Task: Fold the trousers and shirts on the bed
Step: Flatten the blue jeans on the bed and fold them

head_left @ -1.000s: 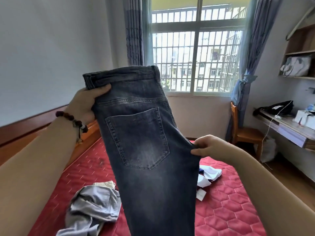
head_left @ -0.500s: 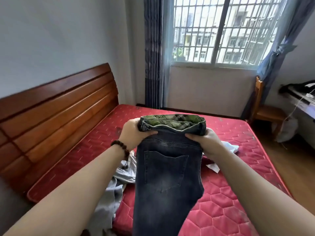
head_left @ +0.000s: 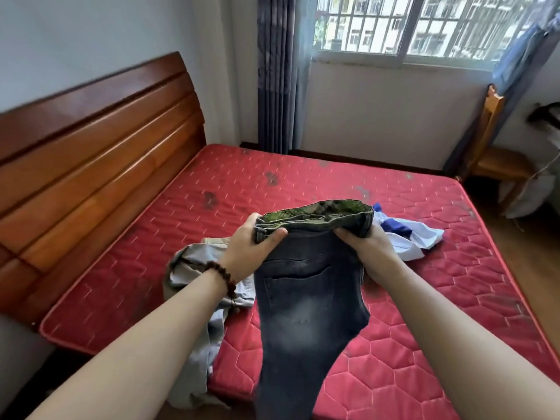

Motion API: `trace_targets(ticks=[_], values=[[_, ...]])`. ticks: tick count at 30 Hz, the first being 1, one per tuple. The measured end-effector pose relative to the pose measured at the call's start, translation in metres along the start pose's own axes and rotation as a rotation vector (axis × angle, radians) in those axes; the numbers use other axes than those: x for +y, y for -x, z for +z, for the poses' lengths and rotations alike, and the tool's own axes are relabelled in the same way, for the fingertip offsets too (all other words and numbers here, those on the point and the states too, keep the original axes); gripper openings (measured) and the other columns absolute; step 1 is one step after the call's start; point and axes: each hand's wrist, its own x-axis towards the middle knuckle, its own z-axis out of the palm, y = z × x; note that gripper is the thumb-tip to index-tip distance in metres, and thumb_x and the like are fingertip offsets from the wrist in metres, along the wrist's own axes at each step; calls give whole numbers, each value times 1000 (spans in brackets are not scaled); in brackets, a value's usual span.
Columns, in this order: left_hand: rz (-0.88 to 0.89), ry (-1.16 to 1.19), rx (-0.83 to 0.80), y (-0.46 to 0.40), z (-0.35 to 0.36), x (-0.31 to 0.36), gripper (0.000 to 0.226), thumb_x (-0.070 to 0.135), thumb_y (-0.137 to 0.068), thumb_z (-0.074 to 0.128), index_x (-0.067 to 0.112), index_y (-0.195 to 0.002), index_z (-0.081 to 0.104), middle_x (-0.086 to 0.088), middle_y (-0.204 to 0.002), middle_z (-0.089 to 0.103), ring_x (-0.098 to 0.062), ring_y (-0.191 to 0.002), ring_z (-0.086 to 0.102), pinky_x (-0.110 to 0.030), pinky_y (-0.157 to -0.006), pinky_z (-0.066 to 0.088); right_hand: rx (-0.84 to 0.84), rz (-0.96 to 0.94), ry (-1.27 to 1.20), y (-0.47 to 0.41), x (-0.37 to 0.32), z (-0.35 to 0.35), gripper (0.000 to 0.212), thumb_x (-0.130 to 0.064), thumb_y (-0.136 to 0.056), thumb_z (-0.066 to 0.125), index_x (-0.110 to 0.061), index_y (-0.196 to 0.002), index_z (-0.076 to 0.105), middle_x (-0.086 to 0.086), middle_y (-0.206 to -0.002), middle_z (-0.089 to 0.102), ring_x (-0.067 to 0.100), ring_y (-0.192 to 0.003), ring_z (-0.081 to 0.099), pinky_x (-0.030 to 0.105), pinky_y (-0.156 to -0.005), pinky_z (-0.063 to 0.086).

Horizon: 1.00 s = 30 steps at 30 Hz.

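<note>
Both hands, left hand (head_left: 253, 247) and right hand (head_left: 368, 248), grip the waistband of dark jeans (head_left: 309, 301) held above the red mattress (head_left: 303, 183). The hanging legs risk landing twisted, or catching the grey garment (head_left: 194, 268) beneath.

Far half of mattress (head_left: 303, 177): bare red quilting from headboard (head_left: 100, 153) side across to the window-side edge.
Near-left edge: grey garment (head_left: 197, 268) heaped, spilling over the side.
Right of centre: white-and-blue shirt (head_left: 406, 237) crumpled.
Near-right corner: bare.
</note>
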Motion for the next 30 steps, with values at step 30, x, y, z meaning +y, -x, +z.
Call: trace_targets(ticks=[30], values=[[-339, -402, 144, -417, 112, -403, 60, 55, -85, 63, 9, -122, 49, -7, -106, 64, -24, -94, 61, -31, -79, 47, 135, 272, 546, -433, 385, 40, 48, -49, -75, 76, -22, -111, 57, -9, -97, 62, 15, -97, 58, 22, -76, 37]])
